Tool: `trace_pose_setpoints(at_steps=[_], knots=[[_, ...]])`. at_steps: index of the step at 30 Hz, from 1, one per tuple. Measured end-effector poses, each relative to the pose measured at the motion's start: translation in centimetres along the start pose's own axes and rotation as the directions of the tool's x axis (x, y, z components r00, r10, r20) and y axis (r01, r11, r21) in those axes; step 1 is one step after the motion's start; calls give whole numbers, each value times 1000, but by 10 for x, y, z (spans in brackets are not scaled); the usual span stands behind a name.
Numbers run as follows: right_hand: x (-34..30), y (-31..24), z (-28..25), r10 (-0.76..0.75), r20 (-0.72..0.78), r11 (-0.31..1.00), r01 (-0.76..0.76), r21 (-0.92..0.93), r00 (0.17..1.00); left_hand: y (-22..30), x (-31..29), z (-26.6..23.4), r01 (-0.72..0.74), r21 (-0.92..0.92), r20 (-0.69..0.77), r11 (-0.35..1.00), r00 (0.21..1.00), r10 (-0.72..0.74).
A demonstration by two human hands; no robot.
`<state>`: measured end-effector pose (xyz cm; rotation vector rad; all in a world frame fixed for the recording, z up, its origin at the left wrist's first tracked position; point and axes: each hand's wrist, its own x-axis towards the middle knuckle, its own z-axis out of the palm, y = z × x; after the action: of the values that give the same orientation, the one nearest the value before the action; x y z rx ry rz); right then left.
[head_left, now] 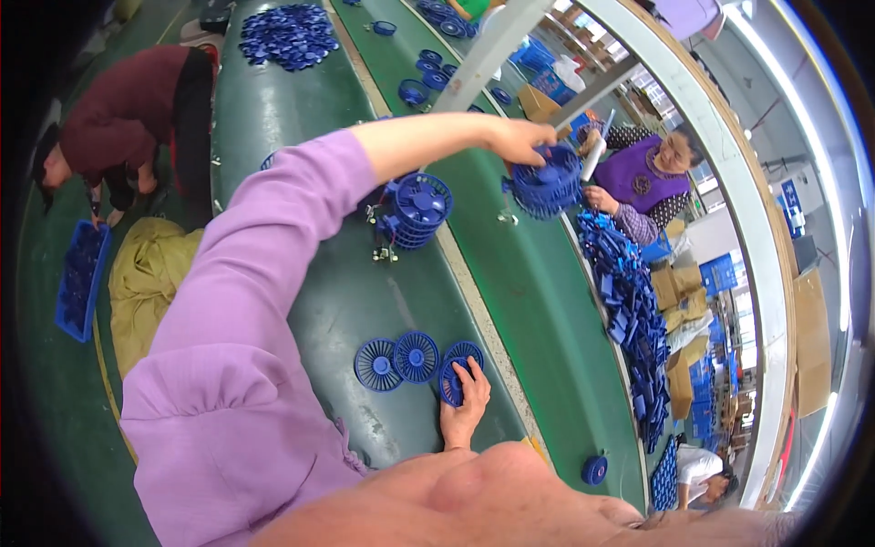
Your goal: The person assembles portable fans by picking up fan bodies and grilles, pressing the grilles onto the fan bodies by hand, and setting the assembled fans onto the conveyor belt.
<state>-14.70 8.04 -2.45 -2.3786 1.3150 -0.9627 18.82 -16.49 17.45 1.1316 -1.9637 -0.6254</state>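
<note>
My left hand (pixel 527 144), at the end of a purple sleeve, reaches far across the belts. Its fingers close on the top of a round blue slatted fan housing (pixel 547 187) above the green strip. Nearer, my right hand (pixel 467 406) has its fingers curled over a round blue fan grille (pixel 453 376) on the dark green belt (pixel 337 305). Two similar grilles, a left one (pixel 376 365) and a middle one (pixel 416 356), lie beside it, overlapping slightly. Another blue fan housing (pixel 419 210), with small metal parts at its side, stands behind my left forearm.
A co-worker in a purple vest (pixel 652 173) sits opposite, beside a long heap of blue parts (pixel 629 319). At left a person in dark red (pixel 128 100) bends over a blue crate (pixel 84 278). A white post (pixel 492 50) rises behind the belts. Blue pieces (pixel 288 36) lie piled far back.
</note>
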Motion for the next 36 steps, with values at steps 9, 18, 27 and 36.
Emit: trace_pose_setpoints(at_steps=[9,18,27,36], knots=[[0,-3,6,-45,11,999,45,10,999,-114,-228,-195,460,-235,-509,856,692,-512],[4,-7,9,-22,16,998,23,-55,1000,-263,-311,-223,546,-643,-565,537,136,-814],[6,-10,10,-10,6,997,10,-74,1000,-295,-285,-205,641,-564,-662,520,25,-749],[3,-7,9,-30,-10,996,29,-86,1000,-235,-283,-207,605,-142,-806,784,390,-446]])
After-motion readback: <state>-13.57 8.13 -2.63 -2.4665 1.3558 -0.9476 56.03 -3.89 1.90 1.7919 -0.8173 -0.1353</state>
